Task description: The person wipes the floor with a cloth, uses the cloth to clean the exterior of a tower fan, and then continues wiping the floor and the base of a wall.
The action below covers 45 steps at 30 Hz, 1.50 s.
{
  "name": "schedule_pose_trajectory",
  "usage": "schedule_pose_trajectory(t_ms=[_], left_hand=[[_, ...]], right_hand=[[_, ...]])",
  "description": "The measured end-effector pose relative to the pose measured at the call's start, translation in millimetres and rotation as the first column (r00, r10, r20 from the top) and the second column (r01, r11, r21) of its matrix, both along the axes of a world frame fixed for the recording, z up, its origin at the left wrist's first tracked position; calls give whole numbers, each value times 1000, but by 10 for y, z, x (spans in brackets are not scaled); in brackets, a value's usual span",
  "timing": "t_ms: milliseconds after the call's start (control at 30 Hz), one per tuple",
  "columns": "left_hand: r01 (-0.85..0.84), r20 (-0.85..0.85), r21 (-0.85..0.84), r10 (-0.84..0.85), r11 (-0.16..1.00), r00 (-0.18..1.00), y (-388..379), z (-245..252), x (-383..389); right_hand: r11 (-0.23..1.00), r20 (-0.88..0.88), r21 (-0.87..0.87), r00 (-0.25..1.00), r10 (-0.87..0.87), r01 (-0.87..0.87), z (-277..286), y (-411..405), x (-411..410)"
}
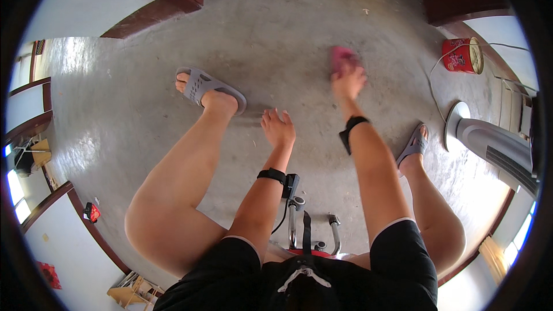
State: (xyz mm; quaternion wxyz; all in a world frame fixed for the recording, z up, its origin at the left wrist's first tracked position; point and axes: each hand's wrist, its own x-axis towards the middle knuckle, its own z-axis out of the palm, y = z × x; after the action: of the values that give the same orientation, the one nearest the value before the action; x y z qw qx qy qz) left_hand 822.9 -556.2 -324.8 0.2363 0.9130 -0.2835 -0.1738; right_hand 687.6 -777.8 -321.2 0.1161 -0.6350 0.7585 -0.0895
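Note:
My right hand [349, 80] reaches out over the floor with its fingers closed on a pink item [342, 55]. Motion blur hides what exactly the pink item is and whether it touches the concrete floor [298, 73]. My left hand [278, 128] is held lower in the picture, nearer my body, with its fingers apart and nothing in it. Black straps circle both forearms, and a small black device [290, 186] with a cable sits on the left one.
My feet in grey sandals [216, 86] are planted wide apart. At the right are a grey tower fan [492, 138], its cord and a red tin [459, 56]. Metal stool legs [293, 222] show beneath me. A small red and black item [91, 212] lies by the left wall.

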Motion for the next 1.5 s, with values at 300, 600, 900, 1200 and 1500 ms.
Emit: schedule_pose_trajectory(t_ms=[300, 600, 900, 1200, 1500], left_hand=[[-70, 70, 124, 62, 990, 996, -76, 107, 577], [402, -260, 587, -307, 703, 916, -138, 405, 497], [439, -270, 585, -347, 682, 898, -139, 382, 541], [531, -346, 562, -402, 634, 847, -126, 344, 669], [593, -390, 415, -454, 690, 801, -349, 518, 1245]], right_hand=[[502, 222, -75, 476, 851, -862, -60, 2222, 699], [986, 211, -54, 967, -143, 158, 103, 112, -645], [830, -48, 107, 831, 554, -547, 49, 706, 1446], [913, 474, -201, 781, 407, -354, 120, 583, 1647], [623, -111, 132, 613, 782, -771, -100, 526, 1855]])
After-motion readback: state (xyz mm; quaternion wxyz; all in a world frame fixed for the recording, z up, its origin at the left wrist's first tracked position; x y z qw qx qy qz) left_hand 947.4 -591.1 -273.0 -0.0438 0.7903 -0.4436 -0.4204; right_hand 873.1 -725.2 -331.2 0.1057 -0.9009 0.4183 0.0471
